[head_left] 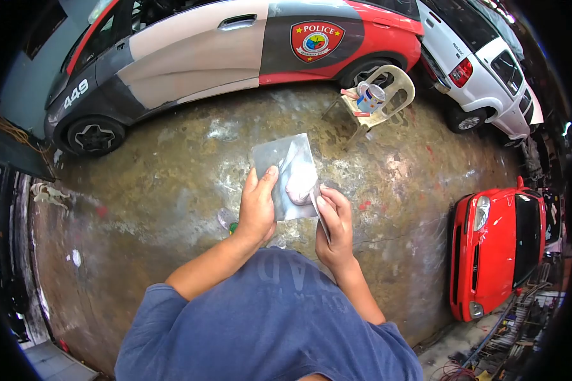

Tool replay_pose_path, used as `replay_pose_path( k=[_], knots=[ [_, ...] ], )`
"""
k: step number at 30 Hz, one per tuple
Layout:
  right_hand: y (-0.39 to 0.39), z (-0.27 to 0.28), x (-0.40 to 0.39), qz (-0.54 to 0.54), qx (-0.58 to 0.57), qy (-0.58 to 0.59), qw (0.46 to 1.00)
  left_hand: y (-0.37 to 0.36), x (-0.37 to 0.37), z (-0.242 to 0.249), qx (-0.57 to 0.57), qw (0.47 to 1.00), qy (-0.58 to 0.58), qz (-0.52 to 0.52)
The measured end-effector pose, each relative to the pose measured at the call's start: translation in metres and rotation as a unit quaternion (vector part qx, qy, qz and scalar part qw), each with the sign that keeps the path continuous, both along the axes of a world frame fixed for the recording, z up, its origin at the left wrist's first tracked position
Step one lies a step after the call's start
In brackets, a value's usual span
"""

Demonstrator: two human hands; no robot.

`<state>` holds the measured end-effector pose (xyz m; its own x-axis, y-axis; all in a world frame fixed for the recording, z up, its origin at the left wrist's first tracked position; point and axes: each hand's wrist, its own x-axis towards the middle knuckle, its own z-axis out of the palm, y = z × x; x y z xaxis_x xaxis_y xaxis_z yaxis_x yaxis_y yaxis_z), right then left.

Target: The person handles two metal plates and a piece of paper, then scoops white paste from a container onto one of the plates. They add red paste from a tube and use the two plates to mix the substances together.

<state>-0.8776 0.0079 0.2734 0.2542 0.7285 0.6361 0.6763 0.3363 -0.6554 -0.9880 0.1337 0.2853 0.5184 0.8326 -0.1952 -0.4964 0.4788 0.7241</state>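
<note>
My left hand [257, 206] grips a flat grey sheet [265, 155] by its left edge, thumb on top and fingers underneath. On the sheet's face sits a smooth mound of pale, pinkish putty [300, 186], with grey smears around it. At the sheet's lower right corner, my right hand [335, 225] is closed on a thin, flat spreader [324, 223], whose edge meets the sheet near the putty. Both hands are in front of my chest, above the concrete floor.
A police car [197, 57] with pale filler-coloured panels stands ahead. A plastic chair [397, 86] holds a paint can [370, 98] and reddish items. A white pickup [464, 63] is at back right, a red car [496, 254] at right. Stained concrete floor [165, 254] lies between.
</note>
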Motion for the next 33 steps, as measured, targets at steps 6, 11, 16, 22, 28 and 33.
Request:
replay_pose_path(
  k=[6, 11, 16, 22, 28, 33],
  knots=[
    [-0.016, -0.035, 0.052, -0.067, -0.154, -0.138, 0.976, 0.009, -0.015, 0.008, 0.009, 1.0, 0.025, 0.016],
    [0.003, 0.053, 0.071, -0.114, -0.136, -0.286, 0.942, 0.01, -0.026, 0.013, 0.262, 0.924, 0.227, -0.165],
    [0.024, 0.037, 0.046, 0.011, -0.133, -0.315, 0.94, 0.009, -0.021, 0.016, 0.303, 0.908, 0.266, -0.115],
    [0.013, 0.015, 0.014, 0.093, -0.14, -0.27, 0.948, 0.018, -0.025, 0.013, 0.365, 0.854, 0.365, -0.072],
    [-0.001, -0.002, 0.002, 0.132, -0.173, -0.274, 0.937, 0.022, -0.02, 0.019, 0.359, 0.845, 0.395, -0.033],
    [-0.01, 0.008, 0.017, 0.082, -0.126, -0.135, 0.979, 0.04, -0.022, 0.027, 0.363, 0.858, 0.362, -0.005]
  ],
)
